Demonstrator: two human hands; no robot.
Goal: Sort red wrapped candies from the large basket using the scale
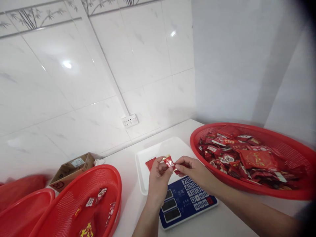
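Note:
Between both hands, above the weighing scale, is a small red candy packet [169, 161] with a gold edge and white lettering. My left hand [159, 176] is closed on its left side, thumb against the front. Pinching its lower right corner is my right hand [189, 167]. Behind my left hand another red packet [149, 163] lies on the white pan [172, 144] of the scale, partly covered by my fingers. The scale's blue keypad panel [182, 204] sits below my hands, with dark displays and number keys.
To the right, a red basket [249, 125] holds many red packets. At the left, another red basket [66, 194] has several packets inside, beside a further red basket [27, 207]. An open cardboard box [71, 171] stands behind them. A power socket [130, 120] is on the tiled wall.

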